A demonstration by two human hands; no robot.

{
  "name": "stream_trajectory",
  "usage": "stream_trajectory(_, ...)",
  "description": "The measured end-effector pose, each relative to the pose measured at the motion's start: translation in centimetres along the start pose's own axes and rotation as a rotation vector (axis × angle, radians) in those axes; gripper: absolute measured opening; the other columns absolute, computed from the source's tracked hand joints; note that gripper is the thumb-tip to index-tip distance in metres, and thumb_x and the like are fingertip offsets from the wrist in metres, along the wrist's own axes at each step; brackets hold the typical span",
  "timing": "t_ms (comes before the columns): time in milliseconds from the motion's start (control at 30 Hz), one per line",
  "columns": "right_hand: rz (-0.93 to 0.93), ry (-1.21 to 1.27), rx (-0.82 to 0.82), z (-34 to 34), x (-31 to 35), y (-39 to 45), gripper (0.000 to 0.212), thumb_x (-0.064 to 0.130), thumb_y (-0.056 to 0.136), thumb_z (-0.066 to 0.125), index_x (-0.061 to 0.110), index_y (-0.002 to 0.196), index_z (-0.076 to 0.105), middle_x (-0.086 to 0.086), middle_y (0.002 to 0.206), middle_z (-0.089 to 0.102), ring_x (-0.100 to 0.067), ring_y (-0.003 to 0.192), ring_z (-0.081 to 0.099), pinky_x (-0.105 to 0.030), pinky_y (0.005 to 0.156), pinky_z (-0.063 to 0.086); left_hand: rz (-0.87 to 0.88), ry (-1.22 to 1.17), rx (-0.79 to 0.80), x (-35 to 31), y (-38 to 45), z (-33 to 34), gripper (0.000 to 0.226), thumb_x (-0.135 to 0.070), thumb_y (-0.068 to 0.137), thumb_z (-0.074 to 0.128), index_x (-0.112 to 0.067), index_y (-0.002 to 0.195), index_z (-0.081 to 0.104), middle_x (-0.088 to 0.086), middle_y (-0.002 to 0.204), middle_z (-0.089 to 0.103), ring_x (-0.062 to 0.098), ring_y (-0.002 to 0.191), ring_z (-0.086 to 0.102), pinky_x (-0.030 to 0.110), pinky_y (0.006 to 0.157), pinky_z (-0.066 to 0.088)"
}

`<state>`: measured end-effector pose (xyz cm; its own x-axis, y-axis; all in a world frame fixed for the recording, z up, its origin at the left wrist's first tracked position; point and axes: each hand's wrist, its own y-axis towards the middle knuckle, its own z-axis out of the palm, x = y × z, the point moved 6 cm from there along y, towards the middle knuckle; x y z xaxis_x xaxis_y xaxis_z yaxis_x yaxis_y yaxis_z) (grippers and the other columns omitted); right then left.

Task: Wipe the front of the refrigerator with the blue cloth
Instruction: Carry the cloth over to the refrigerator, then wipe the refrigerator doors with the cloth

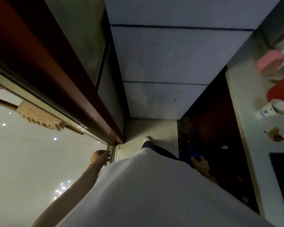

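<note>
I look steeply down the pale grey front of the refrigerator [167, 56], which fills the middle of the view and has two dark seams across it. My right hand [201, 164] hangs low at my right side, shut on the blue cloth [193, 154], close to the dark cabinet front and apart from the refrigerator. My left hand [100, 157] is out to my left near the door threshold, fingers loosely curled and holding nothing. My white shirt hides the floor right below me.
A dark red door frame [44, 66] runs down the left, with a glossy pale floor [28, 161] and a peach mat [38, 116] beyond. On the right, a light countertop [252, 128] holds a pink item [267, 63], a red container [281, 90] and a cup [275, 107].
</note>
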<state>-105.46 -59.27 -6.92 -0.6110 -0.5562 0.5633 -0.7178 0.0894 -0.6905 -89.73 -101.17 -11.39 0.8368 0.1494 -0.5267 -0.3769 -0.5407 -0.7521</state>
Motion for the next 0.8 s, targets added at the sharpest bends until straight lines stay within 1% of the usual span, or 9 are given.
stream_trajectory(67,-0.105,-0.002,-0.100,-0.9,5.0,3.2,0.036,0.018,0.095,0.055,-0.001,0.125,0.053,-0.021,0.123,0.055,-0.039,0.114,0.051,-0.043,0.101,0.037,0.007,-0.016,-0.020,-3.5,1.6,0.4,0.028,-0.020,0.096,0.060,0.001,0.112,0.069,0.019,0.103,0.073,0.031,0.085,0.069,0.044,0.093,0.057)
stream_trajectory(100,-0.151,-0.036,-0.137,-1.3,7.7,4.8,0.036,0.015,0.094,0.056,-0.003,0.124,0.054,-0.022,0.124,0.057,-0.040,0.114,0.052,-0.040,0.098,0.039,0.026,-0.021,-0.019,-5.5,2.3,0.6,0.026,-0.019,0.095,0.061,0.001,0.110,0.070,0.019,0.102,0.073,0.030,0.085,0.069,0.043,0.093,0.056)
stream_trajectory(233,-0.339,-0.063,-0.154,-1.6,18.5,8.2,0.024,0.016,0.088,0.060,0.004,0.109,0.060,-0.014,0.095,0.063,-0.033,0.087,0.059,-0.035,0.079,0.045,0.155,0.079,-0.032,-12.3,6.2,1.4,0.024,-0.042,0.074,0.058,-0.025,0.081,0.072,0.017,0.101,0.076,0.035,0.095,0.072,0.051,0.091,0.057)
stream_trajectory(333,-0.514,-0.071,-0.201,-1.5,24.9,8.8,0.019,0.016,0.085,0.064,0.008,0.102,0.059,-0.011,0.092,0.062,-0.032,0.087,0.060,-0.032,0.076,0.044,0.210,0.052,-0.038,-17.3,9.2,1.5,0.035,-0.042,0.082,0.063,-0.016,0.103,0.072,0.018,0.110,0.074,0.035,0.103,0.070,0.050,0.095,0.055)
stream_trajectory(400,-0.656,-0.054,-0.244,-1.4,28.6,8.4,0.028,0.015,0.086,0.065,0.011,0.112,0.060,-0.005,0.099,0.061,-0.028,0.092,0.061,-0.031,0.081,0.045,0.262,-0.020,-0.031,-22.3,9.1,1.2,0.023,-0.035,0.091,0.061,-0.019,0.104,0.070,0.013,0.116,0.071,0.034,0.110,0.067,0.050,0.101,0.052)
stream_trajectory(500,-0.863,-0.017,-0.320,-2.1,34.2,6.4,0.040,0.020,0.087,0.064,0.011,0.124,0.056,-0.006,0.111,0.059,-0.023,0.101,0.060,-0.031,0.090,0.048,0.528,-0.083,-0.160,-31.4,5.7,-0.9,0.011,-0.025,0.096,0.058,-0.024,0.098,0.069,0.012,0.104,0.072,0.031,0.100,0.068,0.043,0.092,0.054)
stream_trajectory(667,-1.240,0.110,-0.547,-5.2,46.3,-0.9,0.049,0.029,0.089,0.061,0.009,0.132,0.051,-0.009,0.114,0.055,-0.013,0.107,0.053,-0.016,0.096,0.041,0.917,-0.300,-0.390,-45.5,-2.8,-6.2,0.019,-0.029,0.099,0.055,-0.020,0.113,0.065,-0.016,0.096,0.068,-0.008,0.083,0.063,0.003,0.070,0.044)
stream_trajectory(733,-1.389,0.126,-0.664,-6.4,50.9,-4.4,0.049,0.023,0.088,0.065,0.006,0.132,0.051,-0.011,0.112,0.053,-0.011,0.107,0.050,-0.013,0.098,0.037,1.046,-0.392,-0.441,-49.6,-5.9,-8.3,0.019,-0.029,0.100,0.053,-0.023,0.116,0.061,-0.020,0.100,0.066,-0.011,0.085,0.062,0.001,0.069,0.043)
stream_trajectory(800,-1.509,0.166,-0.748,-7.4,55.0,-7.6,0.049,0.018,0.086,0.067,0.003,0.131,0.053,-0.008,0.108,0.048,-0.009,0.104,0.046,-0.013,0.098,0.036,1.197,-0.470,-0.505,-53.2,-9.3,-10.3,0.022,-0.023,0.100,0.054,-0.020,0.121,0.060,-0.009,0.114,0.067,-0.002,0.096,0.062,0.006,0.079,0.046)
